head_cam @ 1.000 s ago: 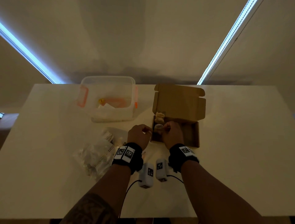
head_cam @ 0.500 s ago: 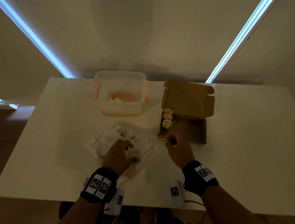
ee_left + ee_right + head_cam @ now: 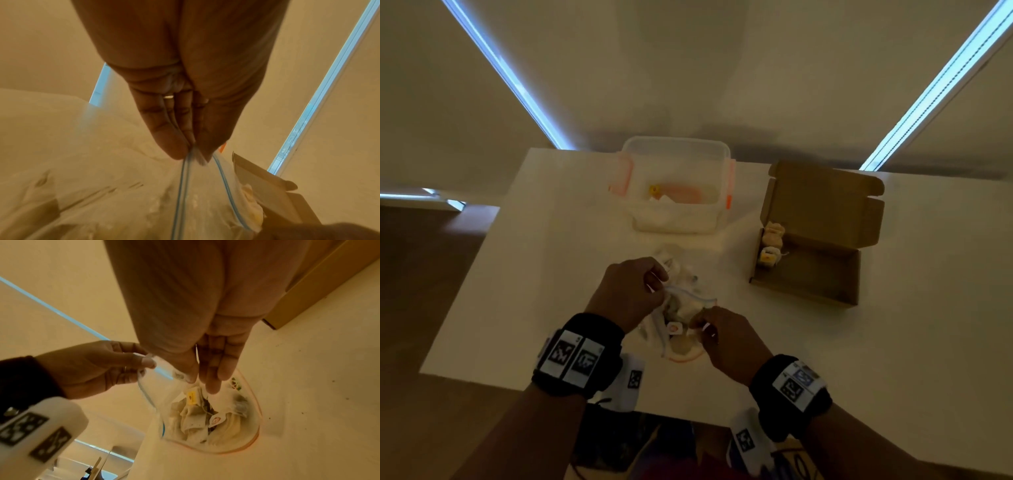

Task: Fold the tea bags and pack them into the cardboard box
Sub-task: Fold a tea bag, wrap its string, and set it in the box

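Both hands work the plastic bag (image 3: pixel 211 426): left hand (image 3: pixel 628 294) pinches its rim, right hand (image 3: pixel 726 337) pinches a tag (image 3: pixel 180 375); tangled strings could drag extra tea bags (image 3: pixel 197 417) out.

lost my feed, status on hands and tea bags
Left hand pinches zip bag rim open. Right hand fingers at its mouth, grip unclear. Two tea bags in box. Nothing blocking.

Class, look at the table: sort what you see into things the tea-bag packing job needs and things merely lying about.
Part of the job:
- zip bag of loose tea bags, pinched by the left hand
- right hand, reaching into it
- cardboard box, open
- folded tea bags along the box's left wall

Lying about:
- clear plastic tub with orange clips
- white table
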The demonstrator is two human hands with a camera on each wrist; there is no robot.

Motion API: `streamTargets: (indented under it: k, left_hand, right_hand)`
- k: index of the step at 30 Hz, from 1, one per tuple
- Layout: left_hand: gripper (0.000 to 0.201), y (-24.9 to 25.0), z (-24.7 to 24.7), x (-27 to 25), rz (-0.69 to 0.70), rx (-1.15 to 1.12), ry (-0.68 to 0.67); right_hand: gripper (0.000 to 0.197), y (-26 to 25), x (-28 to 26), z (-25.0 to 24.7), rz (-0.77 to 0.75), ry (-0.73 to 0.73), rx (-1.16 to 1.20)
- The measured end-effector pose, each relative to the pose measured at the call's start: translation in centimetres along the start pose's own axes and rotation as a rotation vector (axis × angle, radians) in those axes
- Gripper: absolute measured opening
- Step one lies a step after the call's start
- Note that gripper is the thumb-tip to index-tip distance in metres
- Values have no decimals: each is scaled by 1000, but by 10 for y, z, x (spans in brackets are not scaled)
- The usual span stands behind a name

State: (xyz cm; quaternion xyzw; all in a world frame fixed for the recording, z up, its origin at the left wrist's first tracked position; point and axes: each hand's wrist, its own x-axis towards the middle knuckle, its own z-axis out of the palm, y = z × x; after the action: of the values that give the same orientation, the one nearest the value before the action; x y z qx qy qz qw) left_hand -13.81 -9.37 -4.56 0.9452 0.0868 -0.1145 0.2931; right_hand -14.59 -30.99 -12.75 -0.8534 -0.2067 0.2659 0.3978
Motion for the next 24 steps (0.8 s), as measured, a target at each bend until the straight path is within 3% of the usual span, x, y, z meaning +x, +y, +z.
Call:
streamTargets:
  k: [4,8,12,14,19,24]
  left_hand:
    - [16,7,-10,2,5,-31,23]
    - [19,13,-16,7,12,-72,30]
    - [21,16,-14,12,19,-88,6]
    - [22,16,-11,14,22,-97,-9]
    - [23,13,-5,17,18,-92,-49]
    - [22,6,-3,22,4,-83,-62]
  right_hand:
    - [21,-9,3,11,-25,100,34]
    - [36,-15,17,17,4,161,9]
    - [48,-21,41,19,113,72,-75]
    - [50,-20,56,20,98,76,-138]
    - [41,-22,75,15,56,-121,-394]
    - [40,-19,83,17,71,-169,-365]
